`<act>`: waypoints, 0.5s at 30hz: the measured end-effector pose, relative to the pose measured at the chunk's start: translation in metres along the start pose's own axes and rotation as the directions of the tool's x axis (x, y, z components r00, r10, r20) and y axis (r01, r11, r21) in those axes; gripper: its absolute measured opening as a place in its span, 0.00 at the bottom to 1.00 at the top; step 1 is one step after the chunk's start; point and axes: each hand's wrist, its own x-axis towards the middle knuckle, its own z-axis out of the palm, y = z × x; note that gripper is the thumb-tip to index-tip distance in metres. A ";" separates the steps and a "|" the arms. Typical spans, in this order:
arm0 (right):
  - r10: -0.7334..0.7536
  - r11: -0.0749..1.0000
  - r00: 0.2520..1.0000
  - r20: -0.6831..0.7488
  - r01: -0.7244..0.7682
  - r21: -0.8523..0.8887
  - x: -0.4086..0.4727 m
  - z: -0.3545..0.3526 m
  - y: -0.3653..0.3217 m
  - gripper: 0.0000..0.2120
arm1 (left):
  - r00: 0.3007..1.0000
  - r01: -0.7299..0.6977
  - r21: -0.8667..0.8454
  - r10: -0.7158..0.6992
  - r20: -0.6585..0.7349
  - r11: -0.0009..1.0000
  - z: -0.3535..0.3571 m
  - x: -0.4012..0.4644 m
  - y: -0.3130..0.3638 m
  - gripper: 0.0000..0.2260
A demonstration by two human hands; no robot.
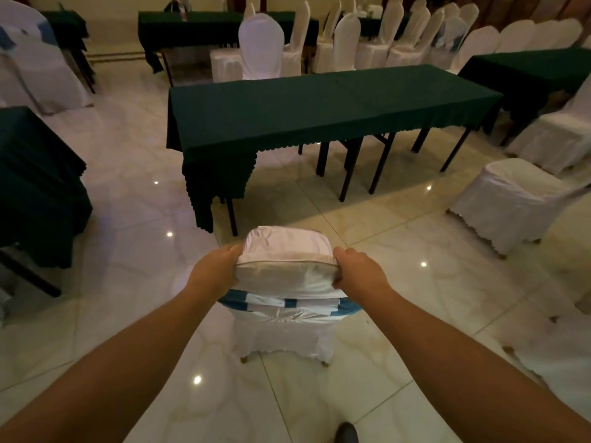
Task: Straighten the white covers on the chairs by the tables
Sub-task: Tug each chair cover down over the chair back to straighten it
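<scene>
Both hands are closed on the top of one chair back, lower centre of the frame. The left hand (215, 269) has its grip on the left corner of the white cover (286, 270); the right hand (358, 271) has its grip on the right corner. Fingers are wrapped round the edges, so fingertip contact on the far side is hidden. Whether they pinch cloth alone or the frame beneath cannot be told.

The cover lies over the chair (281, 314), creased across the top seam, with a blue band (289, 302) tied round the back just below the hands. The skirt hangs to the floor (383, 362); two chair feet show beneath it.

Ahead, centre frame, stands a surface under a dark green cloth (319, 103), well apart from this chair. Another covered chair (518, 203) stands at right; more line the upper right.

Judged risks:
- Uneven pull from the two hands would skew the seam to one side and leave the cover crooked.
- A hard downward tug could drag the band out of line or bunch cloth beneath it.
- The floor looks polished; a push on the back could slide the chair away from its row.
- The skirt may catch under a foot and resist, so straining the hem.
</scene>
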 end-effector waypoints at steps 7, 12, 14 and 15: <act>-0.199 0.980 0.977 -0.081 0.200 0.002 0.013 -0.002 0.034 0.15 | 1.000 -0.017 0.075 0.016 0.006 0.997 -0.010 0.012 0.010 0.11; -0.193 0.980 0.971 -0.143 0.196 0.013 0.030 -0.021 0.086 0.16 | 0.996 -0.082 0.093 0.084 -0.012 0.992 -0.019 0.037 0.047 0.14; -0.189 0.980 0.968 -0.167 0.196 0.025 0.038 -0.027 0.108 0.18 | 0.994 -0.096 0.105 0.100 -0.033 0.990 -0.021 0.050 0.066 0.15; -0.189 0.980 0.967 -0.172 0.197 0.027 0.040 -0.029 0.119 0.18 | 0.994 -0.100 0.115 0.105 -0.038 0.988 -0.021 0.056 0.075 0.16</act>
